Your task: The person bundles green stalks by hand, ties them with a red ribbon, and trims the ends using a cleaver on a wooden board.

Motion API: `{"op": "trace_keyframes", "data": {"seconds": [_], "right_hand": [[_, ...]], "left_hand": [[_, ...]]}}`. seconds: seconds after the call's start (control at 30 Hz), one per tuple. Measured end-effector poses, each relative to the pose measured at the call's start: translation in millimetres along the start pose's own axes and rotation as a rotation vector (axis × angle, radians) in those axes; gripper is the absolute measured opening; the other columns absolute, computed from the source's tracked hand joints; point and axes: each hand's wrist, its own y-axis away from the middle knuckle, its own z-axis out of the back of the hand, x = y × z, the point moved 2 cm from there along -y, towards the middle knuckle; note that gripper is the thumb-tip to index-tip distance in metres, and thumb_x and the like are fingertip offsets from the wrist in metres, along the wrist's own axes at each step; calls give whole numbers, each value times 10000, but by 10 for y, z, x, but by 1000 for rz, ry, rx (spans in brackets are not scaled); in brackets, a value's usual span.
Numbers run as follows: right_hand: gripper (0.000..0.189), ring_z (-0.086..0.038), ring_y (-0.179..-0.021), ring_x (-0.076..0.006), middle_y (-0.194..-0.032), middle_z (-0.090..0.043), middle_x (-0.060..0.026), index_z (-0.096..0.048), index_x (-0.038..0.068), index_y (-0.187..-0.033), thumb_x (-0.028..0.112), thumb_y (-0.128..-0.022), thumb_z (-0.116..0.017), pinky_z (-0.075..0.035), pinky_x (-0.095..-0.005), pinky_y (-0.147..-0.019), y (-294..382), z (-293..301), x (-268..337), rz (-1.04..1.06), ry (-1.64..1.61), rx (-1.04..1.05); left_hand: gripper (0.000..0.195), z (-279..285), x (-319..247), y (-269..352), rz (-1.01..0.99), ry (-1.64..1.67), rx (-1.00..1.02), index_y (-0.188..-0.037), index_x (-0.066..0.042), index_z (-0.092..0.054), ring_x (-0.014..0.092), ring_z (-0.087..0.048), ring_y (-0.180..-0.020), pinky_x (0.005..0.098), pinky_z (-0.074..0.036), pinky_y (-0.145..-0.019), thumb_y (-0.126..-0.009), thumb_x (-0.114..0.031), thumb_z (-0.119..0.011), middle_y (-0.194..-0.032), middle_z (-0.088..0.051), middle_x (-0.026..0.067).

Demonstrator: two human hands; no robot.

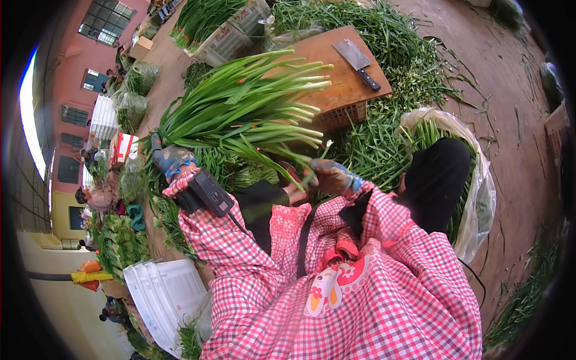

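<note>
In a blue patterned glove, my left hand [173, 158] grips the leafy end of a big bunch of green leafy stalks [243, 101], probably garlic greens. Their pale cut ends point right, partly over a wooden board [315, 54]. My right hand [335, 176], also gloved and slightly blurred, pinches a few loose stalks [292, 153] just below the bunch. A cleaver [353, 54] with a black handle lies flat on the board, its handle near the board's right corner. Below the bunch, more greens [252, 173] lie between my legs, partly hidden.
The board rests on a plastic crate [344, 118]. Cut leaves [382, 31] are heaped behind and right of it. An open plastic bag of greens [479, 180] stands by my right knee. White crates [164, 292] are stacked at lower left, and other people [101, 191] sit farther left.
</note>
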Motion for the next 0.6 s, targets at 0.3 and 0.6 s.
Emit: {"op": "trace_keyframes", "data": {"seconds": [0.3,0.6], "right_hand": [[283,-464,-591,-78,-637,-546,-3,-622,20,-812,293,-850,-556,-386,-261,-538,323,-143,595,-515,1063,-361],[190,-588,-743,-252,-780,-605,-77,-613,118,-880,216,-721,-577,-469,-351,-633,783,716,456,-1036,2085,116]], "left_hand": [[514,483,172,-593,147,241,205,-1267,-74,-420,363,-356,-1187,518,-249,-995,-860,-388,-412,-1328,-373,172],[460,95,42,-273,48,-101,-8,-1210,-28,-473,245,-521,-1038,397,-419,-905,-914,-355,-340,-1224,-493,118]]}}
